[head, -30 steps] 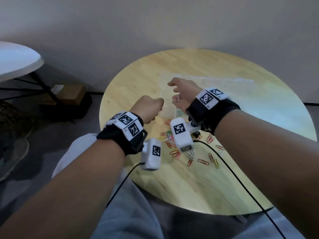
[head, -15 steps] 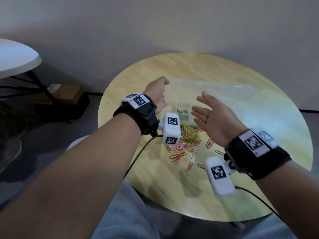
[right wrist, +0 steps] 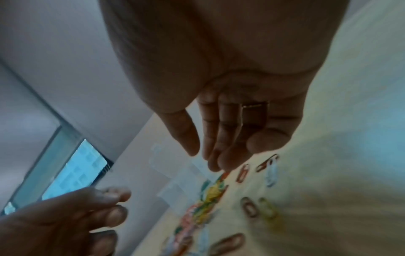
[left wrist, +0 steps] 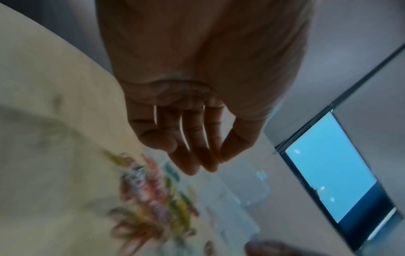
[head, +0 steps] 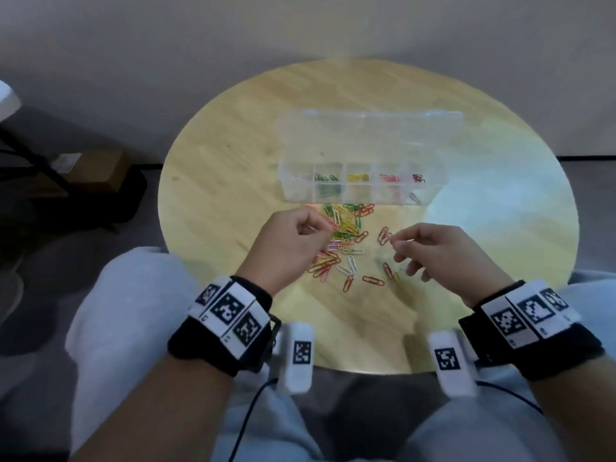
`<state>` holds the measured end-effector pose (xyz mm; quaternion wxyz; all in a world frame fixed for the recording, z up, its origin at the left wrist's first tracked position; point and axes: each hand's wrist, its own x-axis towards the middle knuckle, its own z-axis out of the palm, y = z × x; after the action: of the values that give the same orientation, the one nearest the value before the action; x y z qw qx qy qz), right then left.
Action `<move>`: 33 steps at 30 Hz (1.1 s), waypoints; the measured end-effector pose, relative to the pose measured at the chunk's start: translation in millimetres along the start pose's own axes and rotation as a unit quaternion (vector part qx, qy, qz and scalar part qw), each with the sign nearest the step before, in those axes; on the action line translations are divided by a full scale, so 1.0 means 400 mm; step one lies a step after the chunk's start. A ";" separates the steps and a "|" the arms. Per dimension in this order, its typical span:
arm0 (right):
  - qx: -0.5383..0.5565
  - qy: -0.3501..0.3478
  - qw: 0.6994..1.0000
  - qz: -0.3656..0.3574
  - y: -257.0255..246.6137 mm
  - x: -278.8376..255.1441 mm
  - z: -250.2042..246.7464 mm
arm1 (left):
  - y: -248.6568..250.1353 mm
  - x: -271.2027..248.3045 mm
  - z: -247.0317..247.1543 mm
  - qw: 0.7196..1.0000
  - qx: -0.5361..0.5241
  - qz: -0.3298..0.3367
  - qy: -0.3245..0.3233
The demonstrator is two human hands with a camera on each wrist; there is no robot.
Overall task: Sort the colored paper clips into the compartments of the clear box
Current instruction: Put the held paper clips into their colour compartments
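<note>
Down at the lower left of the head view, a pale grey trouser leg (head: pixel 126 311) sits under the edge of the round wooden worktop (head: pixel 233 155). Just right of it the left hand (head: pixel 286 243) hovers over the left side of the loose pile of paper clips (head: pixel 346 235), which lies at the middle of the frame. Its fingers (head: pixel 305 221) are curled in, with thumb and fingertips brought together; the left wrist view shows the fingertips (left wrist: pixel 195 164) nearly meeting the thumb, but it is too blurred to tell whether a clip is pinched between them.

Above the pile, towards the upper middle of the frame, stands the clear box (head: pixel 363 198), its lid (head: pixel 366 131) swung open behind it. Its row of compartments already holds sorted clips: white at the left end, then green, yellow, pink-red, and dark red at the right end.

Right of the pile, a few orange and white clips lie scattered on the worktop, and the right hand (head: pixel 443 251) hangs above them. Its fingers (head: pixel 406 235) are loosely bent, with thumb and forefinger drawn close together near an orange clip (head: pixel 384 235); whether they touch it cannot be told. In the right wrist view the fingertips (right wrist: pixel 228 162) hang just above the clips on the worktop, and a ring (right wrist: pixel 254 105) shows on one finger.
</note>
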<state>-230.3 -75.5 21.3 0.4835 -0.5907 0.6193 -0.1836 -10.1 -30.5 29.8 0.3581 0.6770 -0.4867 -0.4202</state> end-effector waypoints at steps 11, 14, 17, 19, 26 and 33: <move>-0.235 0.017 0.972 -0.004 0.045 0.036 -0.005 | -0.058 0.031 0.101 0.943 0.293 0.106 -0.121; -0.262 0.021 0.965 -0.005 0.045 0.040 0.002 | -0.067 0.033 0.107 0.931 0.324 0.107 -0.129; -0.258 0.005 0.966 -0.007 0.037 0.036 0.008 | -0.069 0.032 0.103 0.930 0.330 0.106 -0.120; -0.255 -0.014 0.967 -0.015 0.035 0.030 0.012 | -0.069 0.030 0.100 0.932 0.328 0.101 -0.116; -0.293 -0.003 0.956 -0.009 0.043 0.024 0.003 | -0.068 0.021 0.096 0.934 0.332 0.076 -0.106; -0.334 -0.001 0.942 0.018 0.036 0.031 0.012 | -0.061 0.018 0.107 0.930 0.341 0.090 -0.104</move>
<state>-232.4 -81.5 2.8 0.2620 -0.7070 0.6555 0.0429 -39.3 -33.9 -10.2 0.0894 0.6643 -0.6939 -0.2633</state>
